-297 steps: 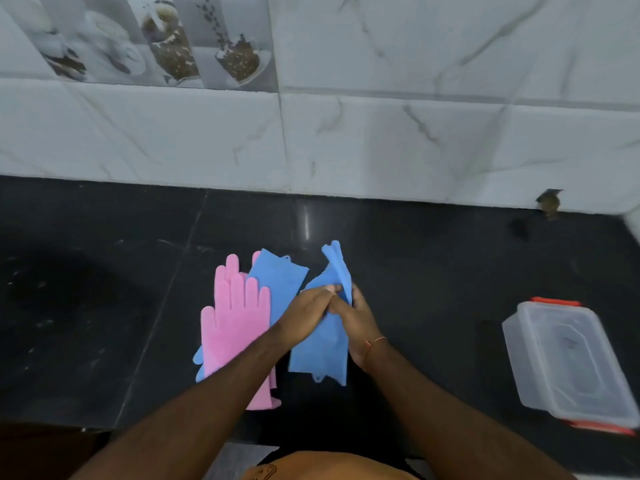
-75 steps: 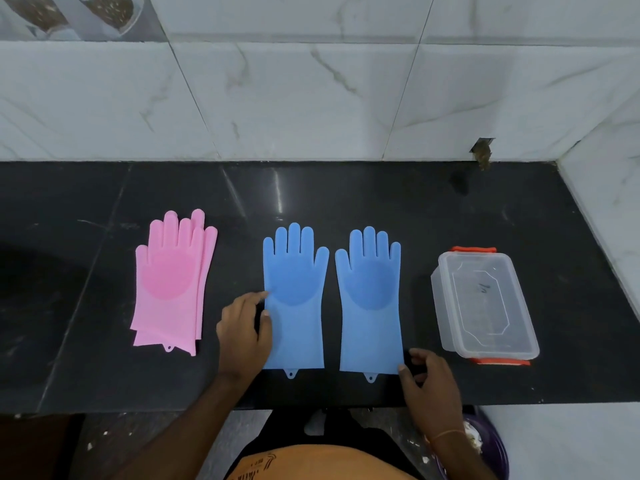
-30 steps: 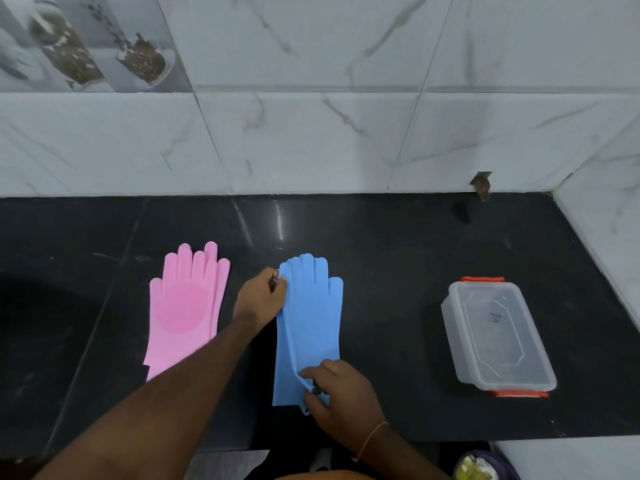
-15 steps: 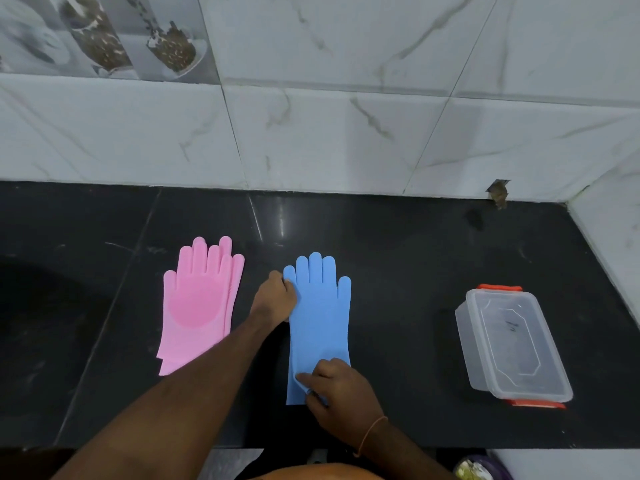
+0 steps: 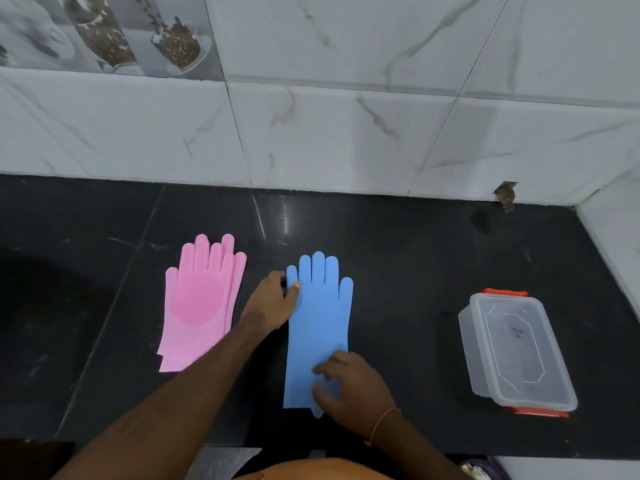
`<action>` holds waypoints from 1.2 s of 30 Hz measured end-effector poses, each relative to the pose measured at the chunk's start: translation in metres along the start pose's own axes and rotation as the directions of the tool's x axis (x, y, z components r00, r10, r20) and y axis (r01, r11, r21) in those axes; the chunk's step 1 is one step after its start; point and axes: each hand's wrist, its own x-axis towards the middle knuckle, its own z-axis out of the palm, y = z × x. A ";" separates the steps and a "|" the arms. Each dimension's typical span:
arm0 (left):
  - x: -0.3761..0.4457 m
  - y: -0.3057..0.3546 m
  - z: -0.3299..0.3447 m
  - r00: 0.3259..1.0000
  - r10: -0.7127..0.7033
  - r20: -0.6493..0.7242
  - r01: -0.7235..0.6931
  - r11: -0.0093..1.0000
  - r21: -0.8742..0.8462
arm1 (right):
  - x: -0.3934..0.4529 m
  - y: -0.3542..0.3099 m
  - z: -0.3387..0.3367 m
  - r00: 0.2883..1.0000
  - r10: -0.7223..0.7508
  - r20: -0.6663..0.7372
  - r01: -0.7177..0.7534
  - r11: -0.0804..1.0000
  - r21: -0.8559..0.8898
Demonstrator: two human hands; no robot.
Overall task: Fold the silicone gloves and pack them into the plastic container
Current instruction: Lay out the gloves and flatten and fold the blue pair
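Note:
The blue silicone gloves point(image 5: 320, 317) lie stacked flat on the black counter point(image 5: 408, 271), fingers pointing toward the wall. My left hand point(image 5: 273, 303) rests at their upper left edge, thumb pressing on the little-finger side. My right hand point(image 5: 349, 389) lies on the cuff end, fingers spread and pressing down. To the left, the pink gloves point(image 5: 201, 303) lie stacked, slightly offset, palm pad up. The clear plastic container point(image 5: 516, 351) with orange clips stands to the right with its lid on.
A white marble-tile wall point(image 5: 346, 133) runs along the back and turns forward at the right corner. The counter's front edge is just below my forearms. A small brown mark point(image 5: 505, 197) sits at the wall's base.
Earlier the two blue gloves lay side by side; now one lies on top of the other. Over the last second my hands have stayed on the stack, shifting only slightly.

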 end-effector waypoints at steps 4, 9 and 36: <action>-0.030 -0.027 0.004 0.991 -0.127 0.035 0.129 0.990 -0.063 | 0.007 0.020 -0.014 0.950 0.289 -0.118 -0.276 0.954 0.115; -0.071 -0.048 0.012 0.978 -0.183 0.097 0.199 0.963 -0.183 | 0.017 0.028 -0.019 0.853 0.520 -0.027 -0.501 0.834 0.232; -0.122 -0.049 0.033 0.995 -0.100 -0.018 0.100 0.995 -0.014 | 0.029 0.023 -0.024 0.806 0.592 0.007 -0.585 0.794 0.166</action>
